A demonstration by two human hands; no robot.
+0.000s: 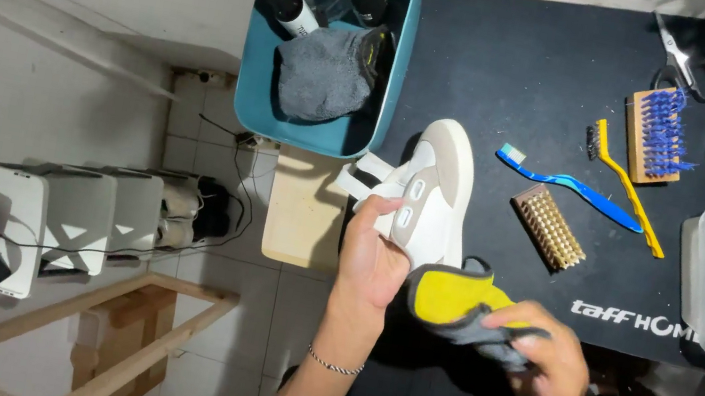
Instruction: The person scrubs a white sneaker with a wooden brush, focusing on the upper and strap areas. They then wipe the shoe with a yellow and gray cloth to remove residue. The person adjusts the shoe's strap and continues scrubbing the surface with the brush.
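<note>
The left hand (372, 263) grips the white sneaker (434, 193) above the black bench mat (534, 85), the right hand (550, 360) closes around a yellow-grey cloth (450, 298) touching its heel, brushes (548, 226) lying unused.

Both forearms come up from the near edge and are bare. The left hand (373, 259) is raised, the palm turned to the right, its fingers curled closed in a grip. A thin bracelet sits on the left wrist. The right hand (552, 365) lies lower and nearer, knuckles up, fingers pinching tightly closed.
</note>
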